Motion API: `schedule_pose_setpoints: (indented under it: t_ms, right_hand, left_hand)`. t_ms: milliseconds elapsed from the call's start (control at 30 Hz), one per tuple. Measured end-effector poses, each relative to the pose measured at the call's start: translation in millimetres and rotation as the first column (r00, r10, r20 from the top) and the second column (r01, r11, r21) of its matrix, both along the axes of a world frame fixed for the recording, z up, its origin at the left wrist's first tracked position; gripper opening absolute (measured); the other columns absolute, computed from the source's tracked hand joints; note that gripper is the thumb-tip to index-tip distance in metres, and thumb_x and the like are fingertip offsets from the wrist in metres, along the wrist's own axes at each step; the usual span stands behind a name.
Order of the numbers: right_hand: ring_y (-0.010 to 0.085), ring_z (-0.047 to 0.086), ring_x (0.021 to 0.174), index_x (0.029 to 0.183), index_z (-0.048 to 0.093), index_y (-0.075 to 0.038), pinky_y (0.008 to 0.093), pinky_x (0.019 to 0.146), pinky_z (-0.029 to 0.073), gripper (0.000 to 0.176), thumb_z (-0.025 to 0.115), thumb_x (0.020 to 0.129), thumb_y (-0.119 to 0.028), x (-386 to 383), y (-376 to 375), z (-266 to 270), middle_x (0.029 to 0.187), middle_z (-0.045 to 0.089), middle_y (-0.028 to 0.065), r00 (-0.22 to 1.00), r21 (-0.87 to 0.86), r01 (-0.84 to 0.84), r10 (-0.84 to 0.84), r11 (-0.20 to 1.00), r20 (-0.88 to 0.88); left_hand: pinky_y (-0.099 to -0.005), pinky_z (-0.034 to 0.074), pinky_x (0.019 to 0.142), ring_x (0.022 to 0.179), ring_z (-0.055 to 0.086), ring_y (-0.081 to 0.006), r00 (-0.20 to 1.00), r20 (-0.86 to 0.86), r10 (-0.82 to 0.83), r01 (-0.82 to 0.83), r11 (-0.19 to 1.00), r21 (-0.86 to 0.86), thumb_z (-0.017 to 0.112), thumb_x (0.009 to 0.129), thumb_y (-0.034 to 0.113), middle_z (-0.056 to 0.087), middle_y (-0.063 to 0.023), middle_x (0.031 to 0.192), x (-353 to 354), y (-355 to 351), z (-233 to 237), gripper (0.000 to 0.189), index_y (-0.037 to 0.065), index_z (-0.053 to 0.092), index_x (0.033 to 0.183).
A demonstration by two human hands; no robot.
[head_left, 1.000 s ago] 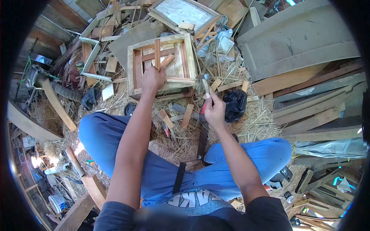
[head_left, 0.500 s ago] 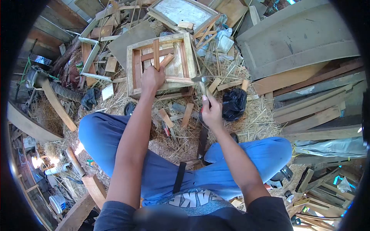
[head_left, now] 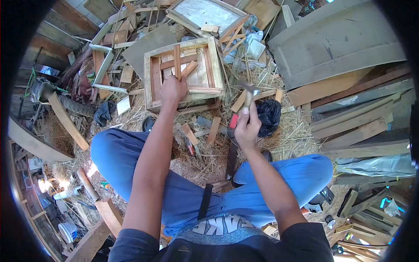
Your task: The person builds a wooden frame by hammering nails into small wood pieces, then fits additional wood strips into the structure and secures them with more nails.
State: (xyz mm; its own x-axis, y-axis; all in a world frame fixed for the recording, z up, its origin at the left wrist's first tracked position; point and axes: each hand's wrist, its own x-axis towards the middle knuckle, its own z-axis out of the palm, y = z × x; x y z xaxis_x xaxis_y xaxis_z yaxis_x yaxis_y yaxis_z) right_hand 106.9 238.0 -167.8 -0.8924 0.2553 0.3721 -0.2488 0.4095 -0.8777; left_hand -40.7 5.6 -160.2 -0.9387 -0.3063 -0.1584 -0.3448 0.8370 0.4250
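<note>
My left hand point(head_left: 173, 90) is closed round the lower end of an upright wooden strip point(head_left: 177, 61), over a wooden frame box point(head_left: 149, 83). A short wooden piece point(head_left: 190, 68) slants up beside that hand, and a wooden rail point(head_left: 204, 90) runs right from it. My right hand point(head_left: 247, 129) grips the handle of a hammer, whose metal head point(head_left: 250, 87) is up, to the right of the box and apart from it.
A saw with a red handle point(head_left: 233, 122) lies below the hammer, beside a black plastic bag point(head_left: 269, 117). Wood offcuts point(head_left: 214, 130) lie on straw. Large panels point(head_left: 340, 48) and planks point(head_left: 358, 118) lie at right. A white-edged frame point(head_left: 104, 65) is at left.
My right hand and the hammer have moved right and slightly down, away from the rail's right end. The red saw handle shows more now. My left hand has hardly moved.
</note>
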Motion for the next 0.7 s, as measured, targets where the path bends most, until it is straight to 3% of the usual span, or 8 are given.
schedule_pose_setpoints:
  t_ms: [67,167,300,333,367,433,633,700]
  right_hand:
    - [0.0169,0.065,0.067,0.147,0.058,-0.004,0.0347,0.063,0.052,0.043,0.056,0.105,-0.006,0,1,1,0.095,0.073,0.0230,0.996,0.065,-0.014,0.019,0.998,-0.088]
    - [0.0151,0.054,0.060,0.147,0.060,-0.008,0.0318,0.058,0.047,0.041,0.054,0.106,-0.007,-8,-2,12,0.083,0.067,0.0208,0.960,0.036,-0.088,0.075,0.995,0.269]
    - [0.0163,0.052,0.059,0.146,0.058,-0.002,0.0324,0.060,0.047,0.041,0.054,0.105,-0.005,5,-3,6,0.084,0.067,0.0229,0.998,-0.088,0.056,-0.057,0.995,0.000]
    - [0.0170,0.060,0.065,0.146,0.058,0.001,0.0329,0.064,0.051,0.042,0.054,0.104,-0.004,-9,0,-4,0.097,0.073,0.0246,0.953,0.201,0.055,0.009,0.978,-0.302]
    - [0.0216,0.072,0.080,0.145,0.058,0.001,0.0333,0.072,0.054,0.042,0.054,0.104,-0.001,4,-5,-9,0.116,0.074,0.0246,0.981,0.086,-0.086,0.070,0.993,0.179]
    - [0.0274,0.077,0.091,0.144,0.058,0.002,0.0333,0.076,0.055,0.041,0.055,0.103,-0.001,-7,-4,33,0.116,0.074,0.0250,0.863,0.016,-0.088,0.068,0.996,0.501]
    - [0.0174,0.072,0.079,0.144,0.059,0.001,0.0334,0.071,0.055,0.040,0.056,0.104,-0.005,-6,0,-6,0.118,0.073,0.0280,0.985,0.121,-0.041,0.061,0.992,-0.164]
    - [0.0182,0.073,0.084,0.145,0.059,-0.002,0.0342,0.072,0.056,0.041,0.056,0.104,-0.004,-1,0,-1,0.126,0.072,0.0258,0.977,0.043,-0.101,0.091,0.994,0.195]
  left_hand:
    - [-0.0545,0.056,0.091,0.101,0.071,-0.0486,1.000,0.003,0.010,-0.010,1.000,0.009,0.064,0.097,0.048,0.073,-0.0322,0.104,0,0,-3,0.055,-0.006,0.075,0.103]
    - [-0.0545,0.056,0.091,0.101,0.071,-0.0482,1.000,0.015,0.006,-0.007,1.000,0.013,0.064,0.097,0.047,0.073,-0.0324,0.103,-1,-1,-5,0.055,-0.006,0.075,0.103]
    - [-0.0545,0.056,0.091,0.101,0.072,-0.0473,1.000,0.014,0.013,-0.013,1.000,0.017,0.064,0.098,0.047,0.073,-0.0324,0.102,0,1,1,0.054,-0.006,0.075,0.103]
    - [-0.0543,0.056,0.091,0.101,0.072,-0.0471,1.000,0.024,0.010,-0.010,1.000,0.024,0.064,0.098,0.047,0.073,-0.0322,0.102,1,1,2,0.055,-0.006,0.075,0.103]
    - [-0.0541,0.056,0.091,0.101,0.072,-0.0469,0.999,0.032,0.004,-0.005,1.000,0.030,0.063,0.098,0.047,0.073,-0.0320,0.102,2,2,3,0.055,-0.006,0.075,0.103]
    - [-0.0541,0.056,0.092,0.102,0.072,-0.0470,1.000,0.027,0.002,-0.002,1.000,0.018,0.063,0.098,0.047,0.073,-0.0320,0.103,0,2,3,0.055,-0.006,0.075,0.104]
    - [-0.0538,0.056,0.093,0.103,0.071,-0.0475,0.999,0.031,0.024,-0.024,1.000,0.010,0.063,0.098,0.046,0.073,-0.0316,0.104,3,3,5,0.054,-0.006,0.075,0.105]
    - [-0.0536,0.056,0.093,0.104,0.071,-0.0476,1.000,0.018,0.025,-0.025,0.999,0.030,0.063,0.098,0.045,0.073,-0.0313,0.105,3,5,5,0.054,-0.006,0.075,0.106]
